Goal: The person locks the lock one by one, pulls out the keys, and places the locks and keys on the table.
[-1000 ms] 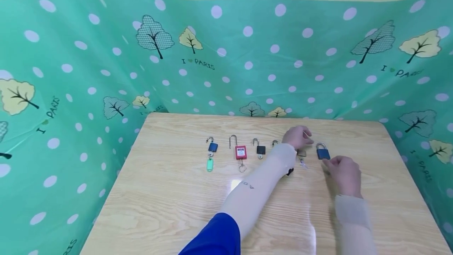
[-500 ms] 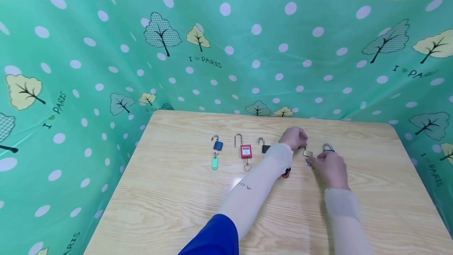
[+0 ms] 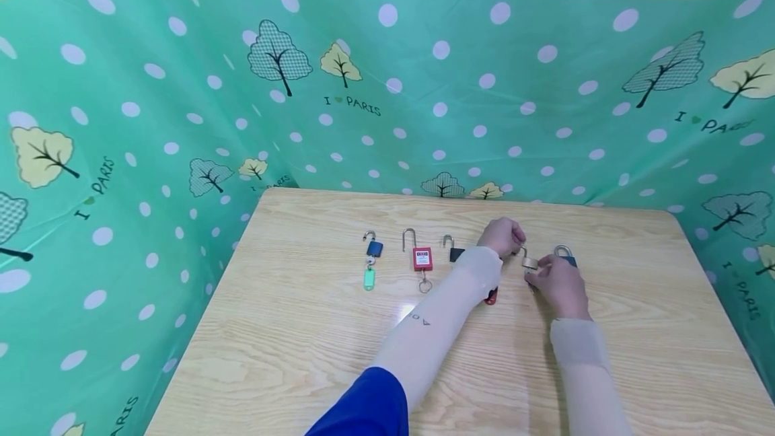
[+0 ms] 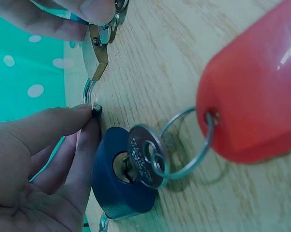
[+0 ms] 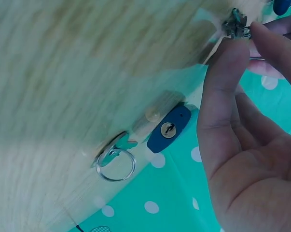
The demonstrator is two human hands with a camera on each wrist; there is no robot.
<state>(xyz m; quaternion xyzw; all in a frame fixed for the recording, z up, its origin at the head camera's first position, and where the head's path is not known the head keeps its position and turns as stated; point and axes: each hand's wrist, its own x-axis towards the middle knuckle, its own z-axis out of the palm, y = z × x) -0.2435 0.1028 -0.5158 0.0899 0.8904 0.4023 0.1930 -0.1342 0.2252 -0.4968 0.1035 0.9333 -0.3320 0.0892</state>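
Left hand [image 3: 501,237] pinched shackle [image 4: 88,90] of brass lock [image 3: 529,263], right hand [image 3: 562,284] pinched its key [image 4: 104,34], both nearer the far edge of tabletop [image 3: 290,355].

Sat right of centre in the head frame as a small brass padlock [image 3: 530,264], slanted from upper left to lower right! Ran downward from keyhole end [image 4: 97,42] to silvery shackle [image 4: 88,91] at the left wrist frame's upper left, pinched by that shackle. Trailed metal keys [image 5: 237,21], pinched too, in the right wrist frame's upper right, too unclear to call seated or loose.
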